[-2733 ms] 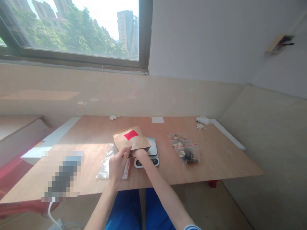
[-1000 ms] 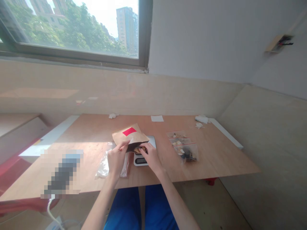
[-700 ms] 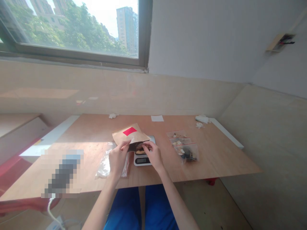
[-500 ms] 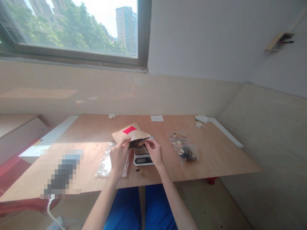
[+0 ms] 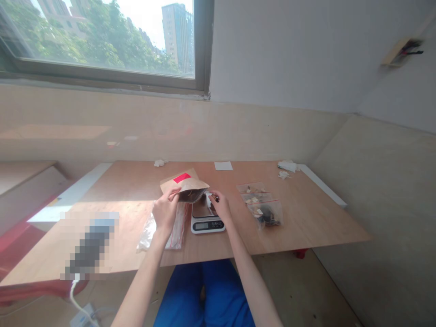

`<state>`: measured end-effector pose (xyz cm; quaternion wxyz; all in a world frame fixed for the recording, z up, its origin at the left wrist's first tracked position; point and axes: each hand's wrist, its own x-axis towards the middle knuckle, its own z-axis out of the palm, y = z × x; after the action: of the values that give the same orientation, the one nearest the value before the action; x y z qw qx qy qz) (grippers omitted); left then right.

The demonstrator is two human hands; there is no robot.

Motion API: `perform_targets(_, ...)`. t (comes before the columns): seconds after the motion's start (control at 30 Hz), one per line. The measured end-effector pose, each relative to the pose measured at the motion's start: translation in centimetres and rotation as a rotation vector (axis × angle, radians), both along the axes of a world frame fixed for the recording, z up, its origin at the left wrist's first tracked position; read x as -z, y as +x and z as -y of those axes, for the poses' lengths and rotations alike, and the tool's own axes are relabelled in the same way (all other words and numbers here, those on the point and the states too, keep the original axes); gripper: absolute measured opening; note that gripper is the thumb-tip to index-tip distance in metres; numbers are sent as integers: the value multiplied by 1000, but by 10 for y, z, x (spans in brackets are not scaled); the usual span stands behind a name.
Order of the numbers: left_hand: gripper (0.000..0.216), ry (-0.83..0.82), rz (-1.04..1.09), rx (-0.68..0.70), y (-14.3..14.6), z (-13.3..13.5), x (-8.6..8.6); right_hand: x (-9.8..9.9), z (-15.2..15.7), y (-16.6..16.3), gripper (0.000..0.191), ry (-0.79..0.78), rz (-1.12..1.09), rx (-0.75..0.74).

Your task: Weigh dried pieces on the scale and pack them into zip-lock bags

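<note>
My left hand (image 5: 165, 210) pinches the mouth edge of a brown paper bag (image 5: 185, 185) with a red label, holding it tilted and open toward me above the table. My right hand (image 5: 220, 205) hovers over the platform of a small digital scale (image 5: 207, 218), thumb and finger pinched on a tiny dark piece. Dark contents show inside the bag's mouth. Under my left hand lie clear zip bags (image 5: 163, 227) with red seals.
Three filled clear zip bags (image 5: 261, 204) lie right of the scale on the wooden table (image 5: 306, 222). A white paper slip (image 5: 223, 165) and crumpled white scraps (image 5: 288, 166) sit at the far edge. A blurred object (image 5: 89, 245) rests at the near left.
My right hand came out of the bag's mouth and moved over the scale with a small pinched piece. My left hand tilted the bag further away and flatter.
</note>
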<state>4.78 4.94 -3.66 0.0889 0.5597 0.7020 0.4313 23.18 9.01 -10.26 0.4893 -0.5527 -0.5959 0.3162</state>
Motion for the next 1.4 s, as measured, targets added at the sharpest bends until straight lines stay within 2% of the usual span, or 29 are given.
perform_targets(0.13, 25, -11, -9, 12, -1, 3, 1, -6, 6, 1, 29, 55, 170, 24)
perform_targets(0.27, 25, -15, 1, 34, -2, 4, 2, -18, 48, -3, 26, 237, 201, 123)
perform_targets(0.33, 25, -20, 6, 38, -3, 3, 2, -22, 86, -8, 26, 277, 167, -7)
perform_targets(0.37, 25, -22, 7, 37, -3, 3, 1, -21, 108, -11, 25, 258, 172, -142)
perform_targets(0.47, 25, -29, 13, 29, -4, 2, -1, -5, 168, -18, 26, 78, 342, -626)
perform_targets(0.5, 25, -31, 13, 26, -4, 2, -1, 6, 183, -19, 25, 2, 429, -731)
perform_targets(0.57, 26, -34, 12, 21, -5, 3, -2, 30, 202, -19, 25, -151, 632, -743)
perform_targets(0.63, 25, -31, 18, 24, -6, 3, -2, 54, 208, -19, 36, -271, 823, -647)
perform_targets(0.73, 24, -24, 38, 27, -5, 4, 0, 78, 200, -23, 46, -343, 950, -626)
perform_targets(1.03, 22, 17, 85, -28, -17, -7, -7, 111, 188, -39, 65, -383, 1062, -649)
perform_targets(1.27, 23, 39, 96, -36, -32, -21, -21, 110, 182, -33, 50, -416, 1050, -662)
perform_targets(1.4, 23, 42, 76, -20, -41, -32, -29, 105, 175, -27, 25, -395, 1020, -654)
